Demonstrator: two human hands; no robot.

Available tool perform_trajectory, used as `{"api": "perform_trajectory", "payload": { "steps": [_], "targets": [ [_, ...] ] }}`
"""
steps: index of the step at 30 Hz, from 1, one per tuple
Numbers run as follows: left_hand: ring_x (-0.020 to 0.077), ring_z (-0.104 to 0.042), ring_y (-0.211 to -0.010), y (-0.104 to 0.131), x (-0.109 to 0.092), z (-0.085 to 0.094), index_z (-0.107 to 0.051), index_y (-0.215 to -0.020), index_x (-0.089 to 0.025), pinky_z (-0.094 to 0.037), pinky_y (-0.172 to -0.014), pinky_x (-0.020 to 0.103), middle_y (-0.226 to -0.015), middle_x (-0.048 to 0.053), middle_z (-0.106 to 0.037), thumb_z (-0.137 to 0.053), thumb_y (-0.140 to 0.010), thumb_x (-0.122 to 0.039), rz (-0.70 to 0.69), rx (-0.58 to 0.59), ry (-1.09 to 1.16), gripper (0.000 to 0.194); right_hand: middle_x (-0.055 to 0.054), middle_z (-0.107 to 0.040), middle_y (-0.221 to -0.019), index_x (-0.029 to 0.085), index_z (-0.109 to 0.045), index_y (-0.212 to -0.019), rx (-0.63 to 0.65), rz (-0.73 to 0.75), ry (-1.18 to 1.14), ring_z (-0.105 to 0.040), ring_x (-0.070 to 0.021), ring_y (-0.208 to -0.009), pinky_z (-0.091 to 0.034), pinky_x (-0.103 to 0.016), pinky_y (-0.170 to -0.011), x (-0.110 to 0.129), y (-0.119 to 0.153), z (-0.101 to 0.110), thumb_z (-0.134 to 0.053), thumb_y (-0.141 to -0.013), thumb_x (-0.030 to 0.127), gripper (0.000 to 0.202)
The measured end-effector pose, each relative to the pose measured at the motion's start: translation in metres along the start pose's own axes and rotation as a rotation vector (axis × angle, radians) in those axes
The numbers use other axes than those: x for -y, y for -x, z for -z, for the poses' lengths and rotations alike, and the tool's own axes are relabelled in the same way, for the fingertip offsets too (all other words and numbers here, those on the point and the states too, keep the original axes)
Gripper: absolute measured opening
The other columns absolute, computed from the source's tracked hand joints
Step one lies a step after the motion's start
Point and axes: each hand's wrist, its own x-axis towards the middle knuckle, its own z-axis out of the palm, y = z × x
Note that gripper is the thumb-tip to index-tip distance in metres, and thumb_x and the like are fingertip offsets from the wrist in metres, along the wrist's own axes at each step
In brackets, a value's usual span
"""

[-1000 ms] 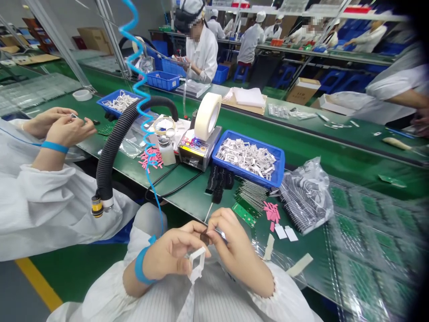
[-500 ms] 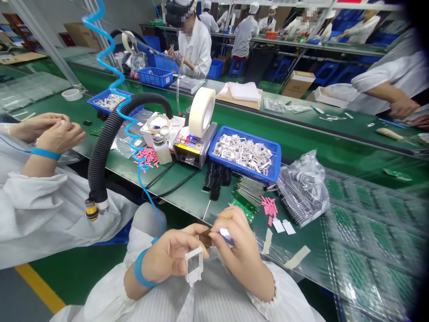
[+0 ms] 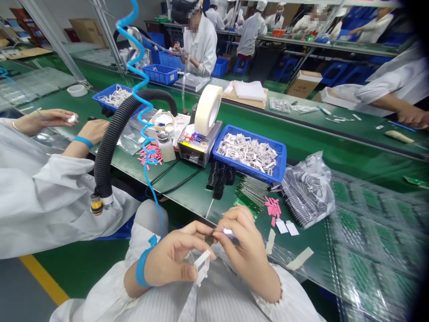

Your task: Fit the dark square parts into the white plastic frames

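Above my lap, my left hand [image 3: 164, 261] is closed, with a small white plastic frame [image 3: 203, 274] pinched between thumb and fingers. The frame is tilted and seen partly from its edge. Close by, my right hand [image 3: 243, 243] pinches a thin dark brown flat piece [image 3: 209, 239] between thumb and forefinger. The left fingertips also touch this piece; its kind cannot be made out. A bright white spot, perhaps another small part, shows in the fingers of my right hand. Green circuit boards [image 3: 251, 194] lie on the bench just beyond my hands.
A blue bin [image 3: 284, 161] of white frames stands behind a bag of striped parts [image 3: 310, 190]. Pink strips [image 3: 273, 206] and white cards [image 3: 291, 228] lie nearby. A tape dispenser [image 3: 197, 145], a black hose [image 3: 105, 152] and a co-worker's hands [image 3: 92, 132] are to the left.
The white frame has turned more edge-on in my left hand. The dark piece has also tilted and looks narrower. The co-worker's hands on the left have moved apart. The view has shifted slightly.
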Motion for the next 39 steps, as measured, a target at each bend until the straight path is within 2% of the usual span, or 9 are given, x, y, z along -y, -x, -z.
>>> {"api": "perform_trajectory", "payload": {
  "steps": [14,21,23,26,28,32,34,37,39],
  "targets": [
    [0.0274,-0.046,-0.108,0.001,-0.002,0.007,-0.071,-0.097,-0.023,-0.033,-0.097,0.046,-0.107,0.010,-0.048,-0.068,-0.070,-0.043,-0.017,0.025,-0.057,0.034,0.000,-0.048,-0.079,0.021,-0.046,-0.080,0.119,-0.020,-0.017,-0.047,-0.0164,-0.082,-0.029,-0.046,-0.091,0.001,0.001,-0.009,-0.043,-0.088,0.012,0.013],
    [0.0313,-0.044,-0.116,-0.002,0.004,0.002,-0.073,-0.088,-0.019,-0.028,-0.102,0.048,-0.115,0.012,-0.049,-0.071,-0.065,-0.048,0.110,-0.101,0.236,0.037,-0.001,-0.047,-0.081,0.022,-0.042,-0.084,0.117,0.027,0.052,-0.046,-0.0175,-0.083,-0.024,-0.051,-0.095,0.011,0.007,0.000,-0.040,-0.086,0.010,0.011],
    [0.0324,-0.044,-0.118,-0.003,0.005,0.001,-0.072,-0.087,-0.018,-0.028,-0.103,0.048,-0.118,0.012,-0.048,-0.071,-0.064,-0.047,0.137,-0.119,0.337,0.037,-0.001,-0.047,-0.080,0.022,-0.041,-0.083,0.134,-0.017,-0.015,-0.047,-0.0169,-0.081,-0.030,-0.046,-0.092,0.008,0.013,0.008,-0.038,-0.088,0.013,0.011],
    [0.0306,-0.045,-0.117,-0.006,0.006,0.001,-0.073,-0.088,-0.018,-0.027,-0.105,0.047,-0.120,0.011,-0.047,-0.072,-0.063,-0.046,0.137,-0.162,0.382,0.038,-0.001,-0.048,-0.078,0.022,-0.040,-0.078,0.137,-0.158,-0.020,-0.048,-0.0163,-0.075,-0.039,-0.034,-0.072,-0.016,0.029,0.011,-0.036,-0.091,0.018,0.014],
    [0.0298,-0.045,-0.116,-0.007,0.005,0.001,-0.073,-0.088,-0.018,-0.027,-0.105,0.046,-0.119,0.011,-0.047,-0.073,-0.062,-0.046,0.129,-0.191,0.352,0.038,-0.002,-0.050,-0.074,0.021,-0.043,-0.074,0.133,-0.202,0.188,-0.047,-0.0168,-0.070,-0.036,-0.031,-0.063,-0.044,0.040,0.005,-0.039,-0.090,0.019,0.016],
    [0.0311,-0.046,-0.115,-0.010,0.003,-0.002,-0.073,-0.087,-0.018,-0.027,-0.104,0.047,-0.117,0.011,-0.046,-0.074,-0.060,-0.046,0.145,-0.182,0.313,0.039,-0.003,-0.053,-0.069,0.019,-0.053,-0.072,0.133,-0.171,0.503,-0.048,-0.0184,-0.067,-0.032,-0.034,-0.065,-0.075,0.049,-0.008,-0.047,-0.084,0.014,0.015],
    [0.0310,-0.045,-0.115,-0.011,0.003,-0.003,-0.073,-0.087,-0.019,-0.027,-0.104,0.047,-0.117,0.011,-0.046,-0.073,-0.060,-0.046,0.155,-0.167,0.312,0.038,-0.004,-0.056,-0.078,0.019,-0.056,-0.085,0.132,-0.142,0.404,-0.051,-0.0196,-0.076,-0.034,-0.036,-0.071,-0.065,0.041,-0.005,-0.051,-0.083,0.015,0.006],
    [0.0298,-0.045,-0.114,-0.011,0.002,-0.005,-0.073,-0.087,-0.018,-0.030,-0.102,0.044,-0.116,0.011,-0.047,-0.073,-0.062,-0.046,0.161,-0.157,0.299,0.038,-0.006,-0.057,-0.092,0.020,-0.052,-0.109,0.135,0.001,0.217,-0.050,-0.0213,-0.088,-0.036,-0.038,-0.078,-0.033,0.019,0.006,-0.060,-0.080,0.026,0.030],
    [0.0265,-0.048,-0.106,-0.011,0.002,-0.005,-0.073,-0.087,-0.018,-0.038,-0.094,0.040,-0.113,0.010,-0.049,-0.073,-0.062,-0.046,0.171,-0.168,0.276,0.039,-0.005,-0.057,-0.090,0.023,-0.053,-0.111,0.135,0.116,0.190,-0.049,-0.0211,-0.086,-0.034,-0.043,-0.084,-0.014,0.004,0.010,-0.063,-0.078,0.033,0.036]
  ]
}}
